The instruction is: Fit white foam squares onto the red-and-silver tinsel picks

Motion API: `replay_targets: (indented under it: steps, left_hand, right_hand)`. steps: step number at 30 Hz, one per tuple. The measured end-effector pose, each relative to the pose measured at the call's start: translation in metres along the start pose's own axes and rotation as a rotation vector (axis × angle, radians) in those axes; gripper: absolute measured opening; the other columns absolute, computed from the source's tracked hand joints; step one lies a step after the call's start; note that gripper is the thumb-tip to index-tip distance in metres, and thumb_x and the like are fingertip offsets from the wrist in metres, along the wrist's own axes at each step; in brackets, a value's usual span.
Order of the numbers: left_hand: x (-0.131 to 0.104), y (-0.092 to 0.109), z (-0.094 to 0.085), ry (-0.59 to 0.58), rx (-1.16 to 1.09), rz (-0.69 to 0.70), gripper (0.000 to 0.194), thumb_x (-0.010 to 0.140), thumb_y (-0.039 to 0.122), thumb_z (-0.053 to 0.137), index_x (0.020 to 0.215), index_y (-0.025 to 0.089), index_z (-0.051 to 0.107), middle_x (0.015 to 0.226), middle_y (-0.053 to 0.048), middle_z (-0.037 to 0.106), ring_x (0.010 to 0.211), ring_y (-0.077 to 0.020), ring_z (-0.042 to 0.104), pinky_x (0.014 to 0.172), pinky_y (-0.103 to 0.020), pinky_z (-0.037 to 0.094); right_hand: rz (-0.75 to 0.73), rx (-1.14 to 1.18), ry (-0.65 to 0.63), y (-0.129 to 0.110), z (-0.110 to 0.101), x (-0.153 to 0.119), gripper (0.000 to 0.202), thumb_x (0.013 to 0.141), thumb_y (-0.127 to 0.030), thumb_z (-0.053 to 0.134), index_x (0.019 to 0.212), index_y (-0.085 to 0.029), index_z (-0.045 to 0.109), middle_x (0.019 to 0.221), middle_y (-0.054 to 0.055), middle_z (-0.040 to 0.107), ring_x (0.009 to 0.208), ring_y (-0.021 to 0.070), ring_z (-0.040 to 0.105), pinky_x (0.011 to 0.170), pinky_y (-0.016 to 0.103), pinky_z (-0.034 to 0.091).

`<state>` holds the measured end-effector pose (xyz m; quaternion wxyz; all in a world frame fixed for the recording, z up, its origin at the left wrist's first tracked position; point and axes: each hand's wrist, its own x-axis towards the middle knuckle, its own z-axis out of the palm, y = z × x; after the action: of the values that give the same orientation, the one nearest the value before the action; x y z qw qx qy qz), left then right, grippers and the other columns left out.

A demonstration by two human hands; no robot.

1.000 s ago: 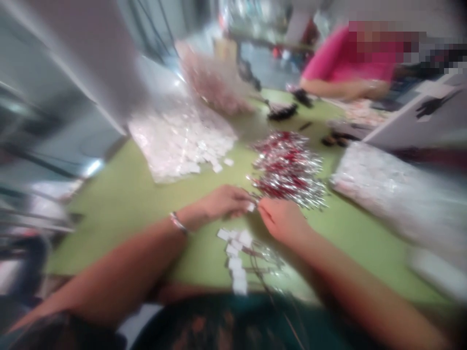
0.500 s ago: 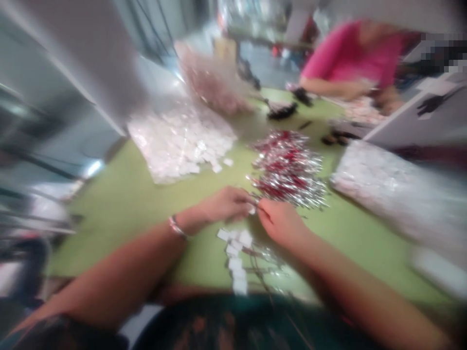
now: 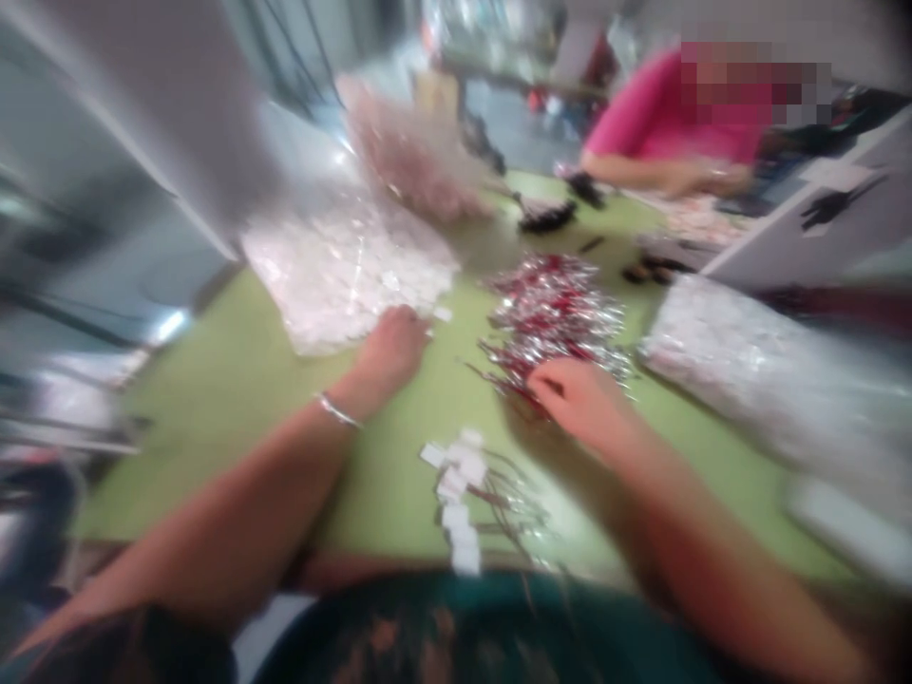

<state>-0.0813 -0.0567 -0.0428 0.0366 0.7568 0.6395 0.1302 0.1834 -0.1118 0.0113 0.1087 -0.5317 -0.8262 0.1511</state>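
My left hand (image 3: pixel 395 344) reaches to the near edge of a heap of small white cards (image 3: pixel 334 285) on a clear plastic bag. Its fingers are curled and blurred; whatever they pinch is hidden. Over the near edge of a pile of thin red strands with shiny silver parts (image 3: pixel 548 309) is my right hand (image 3: pixel 584 394). Thumb and fingers are pressed together there, and I cannot make out what is between them. Closer to my body lies a row of white cards (image 3: pixel 460 484) with thin dark strands attached, their shiny ends pointing right.
A clear-wrapped white bundle (image 3: pixel 755 370) lies on the green table (image 3: pixel 235 418) at right. A pinkish plastic bag (image 3: pixel 420 161) and dark bundles (image 3: pixel 548 217) stand farther back. Across the table, a person in a pink top (image 3: pixel 641 119) handles small pale pieces. A grey panel (image 3: pixel 826 204) rises at right.
My hands were together in the middle, holding a small white card. They have parted: the left moved up to the white cards, the right slightly right, over the strands' near edge.
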Motion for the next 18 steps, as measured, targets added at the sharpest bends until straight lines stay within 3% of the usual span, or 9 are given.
replay_targets:
  steps: [3,8,11,15,18]
  left_hand:
    - [-0.002,-0.001,0.006,0.030,-0.065,0.077,0.033,0.092,0.020,0.045,0.108,0.016,0.073,0.106,-0.013,0.066,0.104,-0.0274,0.058,0.096,-0.042,0.045]
    - [-0.008,0.001,0.009,0.067,-0.250,0.125,0.030,0.088,0.021,0.051,0.106,0.020,0.075,0.100,-0.010,0.069,0.100,-0.0253,0.060,0.095,-0.039,0.047]
    - [-0.012,0.006,0.005,0.056,-0.391,0.076,0.030,0.086,0.022,0.055,0.109,0.020,0.075,0.097,-0.009,0.069,0.094,-0.0232,0.062,0.092,-0.038,0.048]
    - [-0.019,0.017,-0.002,-0.101,-0.810,-0.114,0.038,0.082,0.026,0.064,0.119,0.018,0.068,0.083,-0.006,0.069,0.068,-0.0154,0.062,0.065,-0.029,0.052]
    - [-0.025,0.026,-0.004,-0.277,-1.130,-0.150,0.033,0.081,0.028,0.068,0.111,0.013,0.069,0.075,-0.007,0.070,0.060,-0.0120,0.060,0.057,-0.025,0.048]
  right_hand:
    - [0.021,-0.070,0.089,0.012,0.009,0.008,0.017,0.091,-0.023,0.054,0.082,-0.021,0.069,0.089,0.004,0.066,0.078,0.0159,0.057,0.065,0.028,0.036]
    - [-0.028,-0.237,0.035,-0.002,0.035,0.013,0.018,0.094,-0.022,0.051,0.090,-0.018,0.069,0.096,0.008,0.066,0.086,0.0193,0.058,0.064,0.029,0.035]
    - [0.010,-0.226,0.047,-0.004,0.038,0.014,0.019,0.094,-0.020,0.050,0.087,-0.017,0.067,0.096,0.008,0.066,0.086,0.0193,0.059,0.065,0.029,0.035]
    - [0.039,-0.067,0.120,0.001,0.029,0.010,0.016,0.092,-0.021,0.052,0.084,-0.019,0.065,0.087,0.005,0.068,0.077,0.0173,0.058,0.065,0.028,0.035]
    - [0.043,0.021,0.152,0.000,0.022,0.003,0.014,0.092,-0.024,0.052,0.085,-0.020,0.064,0.077,0.002,0.068,0.067,0.0160,0.056,0.063,0.028,0.035]
